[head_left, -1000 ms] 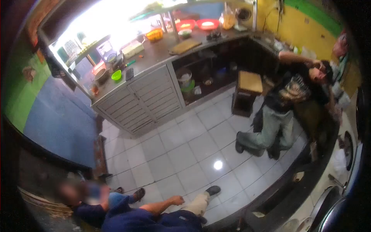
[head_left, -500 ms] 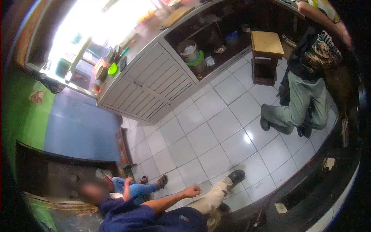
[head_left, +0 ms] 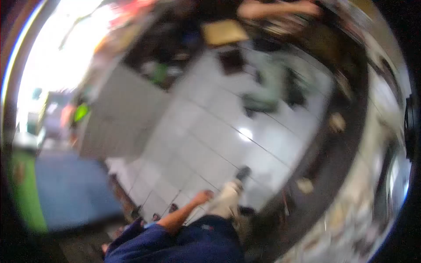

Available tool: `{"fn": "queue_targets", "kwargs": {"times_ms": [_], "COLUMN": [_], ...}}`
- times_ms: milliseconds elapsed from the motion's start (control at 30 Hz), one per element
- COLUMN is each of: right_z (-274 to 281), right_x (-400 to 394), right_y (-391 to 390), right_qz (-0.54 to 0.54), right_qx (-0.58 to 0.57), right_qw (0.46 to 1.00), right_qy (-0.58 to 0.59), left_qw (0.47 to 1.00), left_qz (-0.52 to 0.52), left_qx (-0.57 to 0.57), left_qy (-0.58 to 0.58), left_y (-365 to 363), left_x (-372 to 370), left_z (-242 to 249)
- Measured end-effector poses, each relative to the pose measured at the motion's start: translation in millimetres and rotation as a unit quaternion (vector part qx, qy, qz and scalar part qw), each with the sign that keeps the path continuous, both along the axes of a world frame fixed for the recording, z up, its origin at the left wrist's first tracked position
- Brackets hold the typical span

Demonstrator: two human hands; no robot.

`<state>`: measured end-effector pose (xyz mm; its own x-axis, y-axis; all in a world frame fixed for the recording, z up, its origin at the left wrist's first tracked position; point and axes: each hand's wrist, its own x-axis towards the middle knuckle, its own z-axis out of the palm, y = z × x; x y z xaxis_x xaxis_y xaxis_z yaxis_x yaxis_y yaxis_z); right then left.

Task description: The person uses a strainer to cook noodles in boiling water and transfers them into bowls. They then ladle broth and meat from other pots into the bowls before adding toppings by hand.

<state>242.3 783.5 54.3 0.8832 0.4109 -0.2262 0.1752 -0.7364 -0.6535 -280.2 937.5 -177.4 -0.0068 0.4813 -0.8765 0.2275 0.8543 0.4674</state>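
Observation:
My left hand point(head_left: 204, 197) hangs in front of my navy shirt point(head_left: 175, 245), above the white tiled floor point(head_left: 188, 131). Nothing shows in it, but motion blur smears its fingers. Close by are my tan trousers point(head_left: 226, 204) and one dark shoe point(head_left: 242, 173) stretched forward. My right hand is out of view.
Another person's forearm point(head_left: 280, 9) and green trousers point(head_left: 278, 81) appear at upper right, near a yellow-topped stool point(head_left: 224, 32). A grey cabinet point(head_left: 127, 114) with a bright green item point(head_left: 81, 112) on its counter stands left. A dark edge point(head_left: 313, 162) curves along the right.
The whole view has swung and blurred, with cabinet, stool and the other person shifting left. My left hand sits slightly higher and further left. A cluttered pale area now shows at the right.

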Motion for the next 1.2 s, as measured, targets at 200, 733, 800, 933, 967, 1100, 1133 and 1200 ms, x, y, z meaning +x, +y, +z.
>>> {"fn": "queue_targets", "kwargs": {"times_ms": [200,733,800,933,967,1100,1133,1200], "right_z": [35,100,118,119,118,112,112,115], "right_x": [14,-11,-8,1,3,5,4,2], "right_y": [-236,-271,-269,-267,-264,-266,-270,-280], "right_qz": [-0.085,-0.475,-0.465,-0.421,-0.414,-0.429,-0.443,-0.440], "right_qx": [0.002,0.489,0.470,0.434,0.437,0.454,0.458,0.485], "right_qw": [0.985,0.724,0.745,0.793,0.794,0.776,0.766,0.752], "right_qy": [-0.148,0.103,0.087,0.082,0.084,0.085,0.082,0.074], "left_qw": [0.998,0.944,0.940,0.935,0.935,0.918,0.918,0.917], "left_qz": [-0.049,-0.317,-0.333,-0.349,-0.351,-0.389,-0.387,-0.393], "left_qx": [0.027,0.046,0.051,0.044,0.033,0.052,0.055,0.056], "left_qy": [-0.037,-0.080,-0.054,-0.046,-0.044,-0.056,-0.057,-0.048], "left_y": [41,34,32,29,30,27,25,20], "left_x": [60,152,163,171,172,174,175,180], "left_z": [34,73,86,85,85,87,88,92]}}
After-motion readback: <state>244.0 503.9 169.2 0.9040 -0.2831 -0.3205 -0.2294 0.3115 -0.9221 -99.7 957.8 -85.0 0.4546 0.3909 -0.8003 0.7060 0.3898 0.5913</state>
